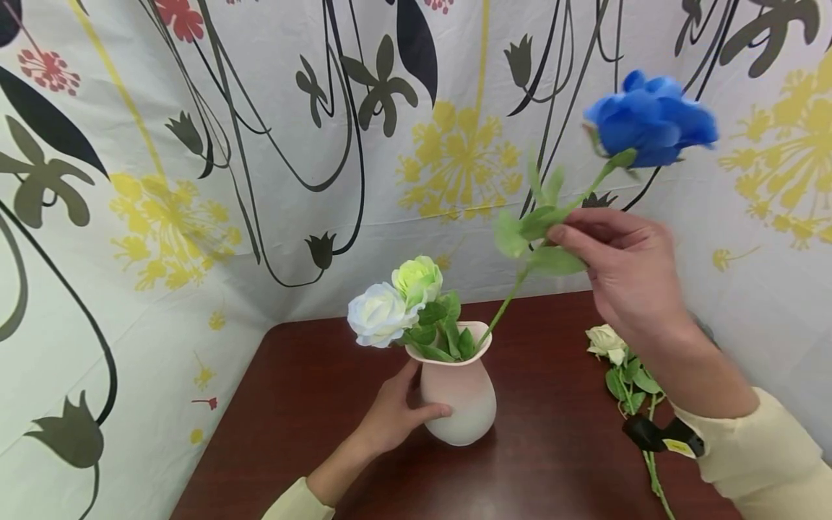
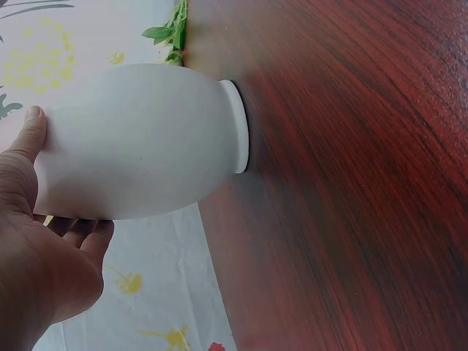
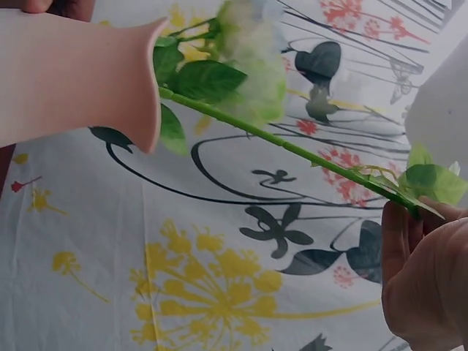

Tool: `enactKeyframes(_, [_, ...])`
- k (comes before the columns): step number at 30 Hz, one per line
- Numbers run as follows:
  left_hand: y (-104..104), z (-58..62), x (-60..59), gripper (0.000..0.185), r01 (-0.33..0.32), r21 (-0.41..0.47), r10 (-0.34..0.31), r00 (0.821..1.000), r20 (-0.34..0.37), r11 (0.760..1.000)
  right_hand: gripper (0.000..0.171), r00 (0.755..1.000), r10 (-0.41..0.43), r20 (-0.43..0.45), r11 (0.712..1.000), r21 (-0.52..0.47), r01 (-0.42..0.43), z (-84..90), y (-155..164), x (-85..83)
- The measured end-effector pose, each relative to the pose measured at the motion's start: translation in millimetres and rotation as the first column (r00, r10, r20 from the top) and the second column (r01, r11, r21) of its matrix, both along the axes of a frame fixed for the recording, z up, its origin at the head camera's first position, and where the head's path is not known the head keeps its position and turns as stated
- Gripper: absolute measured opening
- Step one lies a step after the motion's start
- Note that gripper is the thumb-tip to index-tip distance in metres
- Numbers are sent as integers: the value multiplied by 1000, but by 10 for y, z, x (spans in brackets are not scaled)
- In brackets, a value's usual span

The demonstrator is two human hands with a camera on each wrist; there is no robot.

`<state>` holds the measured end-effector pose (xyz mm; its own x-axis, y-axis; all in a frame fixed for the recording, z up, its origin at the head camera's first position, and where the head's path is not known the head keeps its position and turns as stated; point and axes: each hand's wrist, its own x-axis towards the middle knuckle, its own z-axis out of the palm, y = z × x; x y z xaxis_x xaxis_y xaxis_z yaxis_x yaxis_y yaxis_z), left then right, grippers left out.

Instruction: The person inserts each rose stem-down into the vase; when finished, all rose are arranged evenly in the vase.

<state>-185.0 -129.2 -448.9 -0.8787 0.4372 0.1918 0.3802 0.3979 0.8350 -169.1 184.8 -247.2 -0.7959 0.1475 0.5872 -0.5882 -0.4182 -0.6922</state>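
A pale pinkish-white vase [image 1: 458, 397] stands upright on the dark wooden table. My left hand [image 1: 396, 410] grips it from the left side, thumb across its front. In the vase are a pale blue-white rose [image 1: 378, 315] and a yellow-green rose [image 1: 417, 280], both leaning left. My right hand [image 1: 627, 267] pinches the leafy stem of a blue artificial rose [image 1: 652, 119], up and to the right of the vase. That green stem [image 3: 270, 137] slants down to the vase's mouth, its lower end hidden past the rim in the right wrist view.
A cream rose [image 1: 607, 344] with long leafy stems lies on the table at the right, partly behind the right forearm. A black strap device [image 1: 663, 436] sits at the right wrist. A flower-printed cloth [image 1: 260, 180] hangs behind the table [image 1: 312, 419].
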Motion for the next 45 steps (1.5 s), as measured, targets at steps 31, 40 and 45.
enactKeyframes(31, [-7,-40,-34,89,0,-1,0,1000,6,1000,16,987,-7,-160,634,763,128,-738,-656,-36])
enactKeyframes(40, [-14,-21,-11,83,9,1,-9,1000,-23,1000,18,975,23,-219,553,816,170,-804,-712,-72])
enactKeyframes(45, [-6,-13,-2,84,23,22,-22,999,-27,999,13,976,47,-213,481,861,165,-825,-718,-112])
